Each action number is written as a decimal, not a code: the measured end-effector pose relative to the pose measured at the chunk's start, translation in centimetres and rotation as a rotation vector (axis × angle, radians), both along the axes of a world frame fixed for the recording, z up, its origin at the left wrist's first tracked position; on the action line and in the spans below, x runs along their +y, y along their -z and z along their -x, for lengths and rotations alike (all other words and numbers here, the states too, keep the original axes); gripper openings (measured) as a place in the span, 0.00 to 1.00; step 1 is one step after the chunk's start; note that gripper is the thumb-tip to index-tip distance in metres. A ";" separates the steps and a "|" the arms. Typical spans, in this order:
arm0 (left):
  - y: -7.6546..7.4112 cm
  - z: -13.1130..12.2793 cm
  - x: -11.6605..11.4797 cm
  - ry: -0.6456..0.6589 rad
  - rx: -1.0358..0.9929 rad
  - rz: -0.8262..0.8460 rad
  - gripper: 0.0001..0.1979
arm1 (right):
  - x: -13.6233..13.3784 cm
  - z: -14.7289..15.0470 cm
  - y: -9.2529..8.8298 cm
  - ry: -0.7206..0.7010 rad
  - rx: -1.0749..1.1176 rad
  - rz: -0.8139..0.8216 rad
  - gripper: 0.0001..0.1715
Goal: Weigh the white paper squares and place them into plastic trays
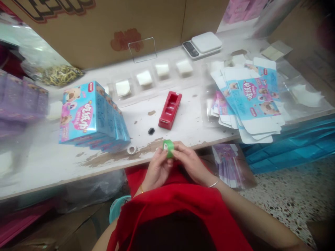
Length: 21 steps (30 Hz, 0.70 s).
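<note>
Between my two hands, at the table's front edge, is a small roll of green tape [169,147]. My left hand [158,168] grips it from the left, thumb on its side. The fingers of my right hand [188,161] pinch its right side. Beyond the roll lies a red tape dispenser [170,111] with no roll seated in it. A small black piece [151,131] lies left of the dispenser. An empty white tape core [132,150] sits near the table edge, left of my hands.
Blue printed boxes [89,115] stand in a row at left. Flattened blue cartons [251,94] are piled at right. Behind are several white paper stacks [144,78], a wire stand [142,49], a digital scale [202,45] and a large cardboard box [110,21].
</note>
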<state>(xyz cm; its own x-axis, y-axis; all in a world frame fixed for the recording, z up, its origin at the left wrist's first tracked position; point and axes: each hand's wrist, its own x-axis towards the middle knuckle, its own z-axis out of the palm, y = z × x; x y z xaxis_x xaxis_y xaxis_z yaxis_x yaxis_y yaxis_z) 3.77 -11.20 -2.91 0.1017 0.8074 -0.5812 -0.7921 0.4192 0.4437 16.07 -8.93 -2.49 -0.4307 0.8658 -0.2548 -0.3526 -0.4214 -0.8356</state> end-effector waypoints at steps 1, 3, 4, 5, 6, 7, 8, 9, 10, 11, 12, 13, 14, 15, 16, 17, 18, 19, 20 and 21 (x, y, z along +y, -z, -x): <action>0.0 0.0 0.0 -0.015 -0.022 0.015 0.20 | 0.0 0.0 0.0 0.002 -0.009 -0.012 0.06; 0.2 0.0 -0.1 -0.027 -0.043 0.035 0.20 | 0.0 0.1 0.1 0.020 -0.027 -0.033 0.06; 0.2 0.0 -0.1 -0.029 -0.039 0.037 0.20 | 0.0 0.2 0.1 0.030 -0.033 -0.038 0.07; 0.3 0.0 -0.2 -0.028 -0.028 0.030 0.20 | 0.0 0.3 0.1 0.037 -0.034 -0.034 0.07; 0.4 0.0 -0.2 -0.027 -0.013 0.014 0.20 | 0.0 0.3 0.2 0.039 -0.029 -0.021 0.07; 0.5 -0.1 -0.2 -0.024 0.005 -0.008 0.20 | 0.0 0.4 0.2 0.040 -0.020 -0.006 0.08; 0.6 -0.1 -0.2 -0.021 0.022 -0.032 0.21 | 0.0 0.4 0.2 0.037 -0.007 0.010 0.08; 0.7 -0.1 -0.2 -0.017 0.038 -0.056 0.22 | 0.0 0.5 0.3 0.031 0.012 0.027 0.08; 0.8 -0.1 -0.2 -0.012 0.051 -0.075 0.22 | 0.0 0.5 0.3 0.024 0.034 0.042 0.07; 0.9 -0.2 -0.3 -0.011 0.063 -0.088 0.23 | 0.0 0.5 0.3 0.017 0.055 0.054 0.07; 0.9 -0.2 -0.3 -0.010 0.075 -0.095 0.23 | 0.0 0.5 0.3 0.013 0.072 0.066 0.07; 1.0 -0.3 -0.3 -0.008 0.085 -0.100 0.23 | 0.0 0.6 0.3 0.011 0.082 0.081 0.07; 1.0 -0.3 -0.4 -0.006 0.092 -0.102 0.24 | 0.1 0.6 0.3 0.012 0.086 0.097 0.08; 1.1 -0.4 -0.4 -0.005 0.096 -0.103 0.24 | 0.1 0.7 0.3 0.017 0.083 0.114 0.09; 1.1 -0.5 -0.4 -0.006 0.099 -0.103 0.24 | 0.1 0.8 0.3 0.027 0.077 0.131 0.10; 1.2 -0.6 -0.4 -0.003 0.101 -0.100 0.25 | 0.1 0.9 0.3 0.042 0.067 0.149 0.11; 1.2 -0.6 -0.4 0.000 0.104 -0.095 0.25 | 0.2 1.0 0.2 0.060 0.055 0.164 0.12; 1.2 -0.6 -0.3 0.003 0.113 -0.090 0.26 | 0.2 1.1 0.2 0.079 0.044 0.175 0.13; 1.3 -0.6 -0.3 0.010 0.129 -0.088 0.26 | 0.3 1.2 0.3 0.097 0.038 0.185 0.13; 1.4 -0.5 -0.3 0.013 0.159 -0.096 0.26 | 0.4 1.3 0.3 0.111 0.040 0.197 0.13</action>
